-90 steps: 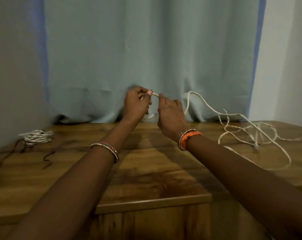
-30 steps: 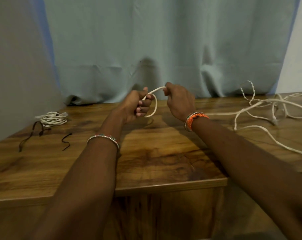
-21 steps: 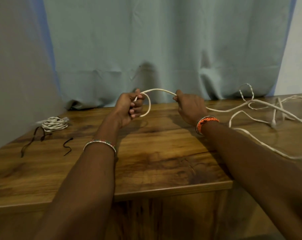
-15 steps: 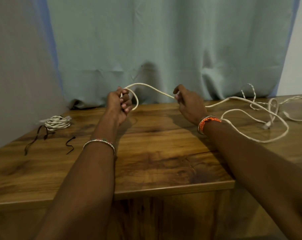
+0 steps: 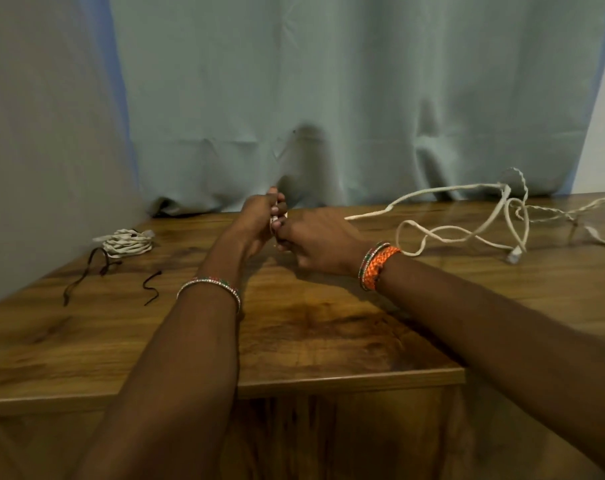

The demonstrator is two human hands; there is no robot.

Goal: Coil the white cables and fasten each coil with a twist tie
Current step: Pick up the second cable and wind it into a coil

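hands [image 5: 280,230] hiding gripped white cable [image 5: 429,233]

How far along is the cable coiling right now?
One coil lies finished at the table's left. Both hands, left and right, are together winding the first loops of the loose cable, most still sprawled at right. Dark ties lie unused by the coil.

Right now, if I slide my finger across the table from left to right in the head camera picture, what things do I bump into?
Long dark twist tie → coiled white cable → short dark twist tie → left hand → right hand → loose white cable → its plug.
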